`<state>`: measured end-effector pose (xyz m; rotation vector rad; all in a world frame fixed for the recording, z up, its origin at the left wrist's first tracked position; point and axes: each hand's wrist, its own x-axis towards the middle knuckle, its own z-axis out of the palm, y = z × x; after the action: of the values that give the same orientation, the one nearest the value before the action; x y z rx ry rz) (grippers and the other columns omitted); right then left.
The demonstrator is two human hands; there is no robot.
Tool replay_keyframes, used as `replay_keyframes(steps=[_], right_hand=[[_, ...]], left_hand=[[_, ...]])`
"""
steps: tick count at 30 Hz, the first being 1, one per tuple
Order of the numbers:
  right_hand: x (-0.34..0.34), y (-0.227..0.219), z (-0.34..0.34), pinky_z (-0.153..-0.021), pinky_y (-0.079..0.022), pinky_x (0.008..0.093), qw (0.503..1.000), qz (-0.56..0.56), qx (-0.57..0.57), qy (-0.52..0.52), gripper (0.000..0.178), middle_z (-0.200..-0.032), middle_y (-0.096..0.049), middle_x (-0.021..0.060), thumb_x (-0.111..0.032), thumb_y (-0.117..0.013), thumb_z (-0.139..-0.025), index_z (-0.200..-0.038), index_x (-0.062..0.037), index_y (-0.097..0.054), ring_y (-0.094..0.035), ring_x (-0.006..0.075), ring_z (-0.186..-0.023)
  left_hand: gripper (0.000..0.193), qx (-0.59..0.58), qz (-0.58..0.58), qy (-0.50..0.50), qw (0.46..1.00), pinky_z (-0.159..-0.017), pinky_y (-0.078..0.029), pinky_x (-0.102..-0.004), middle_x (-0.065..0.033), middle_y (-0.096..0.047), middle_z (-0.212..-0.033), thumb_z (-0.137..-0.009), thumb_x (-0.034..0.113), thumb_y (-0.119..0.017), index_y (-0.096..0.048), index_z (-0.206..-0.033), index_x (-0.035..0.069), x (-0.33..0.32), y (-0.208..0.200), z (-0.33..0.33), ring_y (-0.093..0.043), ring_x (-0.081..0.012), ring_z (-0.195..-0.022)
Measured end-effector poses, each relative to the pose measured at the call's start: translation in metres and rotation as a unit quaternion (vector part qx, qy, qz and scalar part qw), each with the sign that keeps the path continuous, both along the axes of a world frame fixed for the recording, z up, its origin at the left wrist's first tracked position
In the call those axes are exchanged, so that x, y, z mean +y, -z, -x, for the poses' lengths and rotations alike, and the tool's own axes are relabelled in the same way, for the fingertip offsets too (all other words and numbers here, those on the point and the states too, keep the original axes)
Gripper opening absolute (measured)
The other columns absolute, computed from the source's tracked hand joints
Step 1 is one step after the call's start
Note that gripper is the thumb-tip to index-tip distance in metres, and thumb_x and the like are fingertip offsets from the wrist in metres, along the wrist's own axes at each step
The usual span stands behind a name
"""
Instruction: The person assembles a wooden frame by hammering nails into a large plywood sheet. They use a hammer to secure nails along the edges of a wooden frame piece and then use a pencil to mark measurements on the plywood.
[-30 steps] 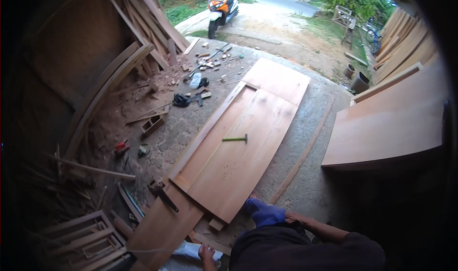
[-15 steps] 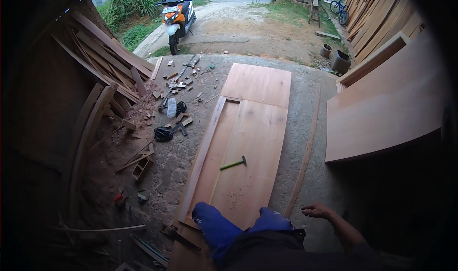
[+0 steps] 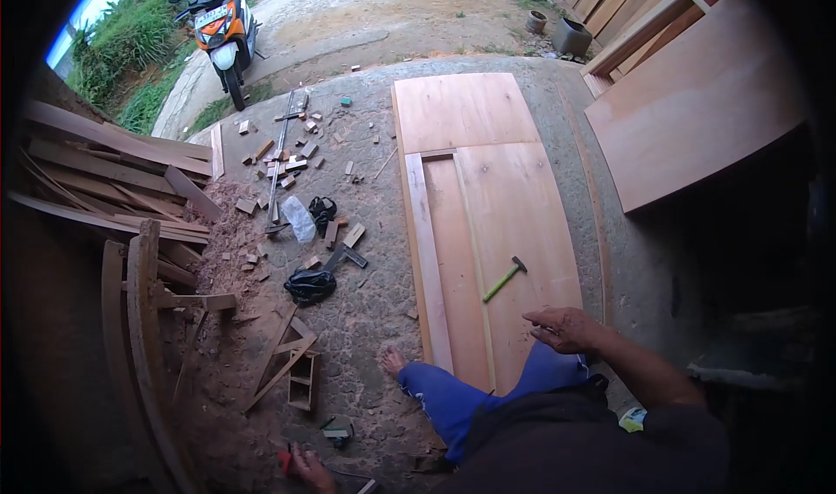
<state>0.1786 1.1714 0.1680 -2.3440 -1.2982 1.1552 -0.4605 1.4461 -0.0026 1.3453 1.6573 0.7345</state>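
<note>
My left hand (image 3: 312, 470) reaches down to the floor at the lower edge, its fingers against a small red object (image 3: 286, 461) whose kind I cannot make out. Whether the fingers close on it is unclear. My right hand (image 3: 562, 329) hovers over the right side of a long wooden panel (image 3: 514, 207), palm down, fingers stretched out, holding nothing. On the panel, just beyond that hand, lies a hammer (image 3: 505, 280) with a green handle and dark head. A pale wooden strip (image 3: 432, 276) runs along the panel's left side, beside a long recess.
Left of the panel lie a metal bar clamp (image 3: 280, 159), scattered wood offcuts, a black plastic bag (image 3: 310, 286) and a small wooden box (image 3: 302, 381). Planks (image 3: 104, 168) lean at far left. A large board (image 3: 697, 102) stands at right. A scooter (image 3: 225, 37) is parked outside.
My body has leaned left and the view has turned. My left hand has come into view beside the red object. My right hand has moved in over the panel's edge.
</note>
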Motion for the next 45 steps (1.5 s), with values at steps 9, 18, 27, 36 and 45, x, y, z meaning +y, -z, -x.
replay_keyframes(steps=[9,18,27,36,45], right_hand=[[0.019,0.149,0.083,-0.101,-0.047,0.0425,0.951,0.049,-0.016,0.304,0.045,-0.123,-0.065,0.0210,-0.033,-0.054,-0.093,-0.128,-0.0070,-0.063,-0.062,0.0364,-0.115],[0.027,0.208,0.276,-0.096,-0.050,0.0410,0.783,0.124,0.099,0.601,0.042,-0.116,-0.068,0.0208,-0.029,-0.055,-0.090,-0.122,-0.0049,-0.067,-0.066,0.0338,-0.108],[0.115,0.286,0.443,-0.070,-0.054,0.0296,0.614,0.049,0.173,0.769,0.041,-0.087,-0.069,0.0047,-0.023,-0.056,-0.093,-0.128,-0.0029,-0.063,-0.064,0.0125,-0.075],[0.184,0.301,0.458,-0.094,-0.050,0.0370,0.530,0.119,0.175,0.821,0.039,-0.118,-0.068,0.0213,-0.024,-0.057,-0.092,-0.125,-0.0049,-0.065,-0.066,0.0309,-0.110],[0.188,0.380,0.267,-0.087,-0.053,0.0392,0.584,-0.024,0.142,0.799,0.033,-0.109,-0.069,0.0223,-0.020,-0.057,-0.093,-0.120,-0.0042,-0.067,-0.068,0.0333,-0.101]], left_hand=[[0.052,0.071,0.396,0.186,0.897,-0.085,-0.049,-0.0435,-0.0153,-0.056,-0.130,-0.101,0.037,-0.046,-0.045,-0.144,0.007,0.031,0.012,0.036,-0.057,-0.0297,-0.106],[0.019,0.131,0.188,0.438,0.869,-0.065,-0.050,-0.0265,-0.0067,-0.067,-0.090,-0.095,0.007,-0.054,-0.062,-0.111,0.000,0.387,-0.066,-0.202,-0.062,-0.0128,-0.074],[0.018,0.153,0.224,0.590,0.760,-0.067,-0.051,-0.0271,-0.0065,-0.067,-0.089,-0.094,0.009,-0.056,-0.064,-0.105,-0.002,0.420,0.080,-0.407,-0.063,-0.0138,-0.076],[0.020,0.082,0.285,0.734,0.612,-0.073,-0.052,-0.0283,-0.0080,-0.069,-0.088,-0.095,0.013,-0.059,-0.067,-0.103,-0.003,0.259,0.171,-0.563,-0.066,-0.0148,-0.081],[0.021,0.154,0.188,0.813,0.528,-0.070,-0.052,-0.0287,-0.0074,-0.069,-0.090,-0.093,0.015,-0.061,-0.066,-0.105,-0.002,0.219,0.209,-0.588,-0.065,-0.0143,-0.078]])
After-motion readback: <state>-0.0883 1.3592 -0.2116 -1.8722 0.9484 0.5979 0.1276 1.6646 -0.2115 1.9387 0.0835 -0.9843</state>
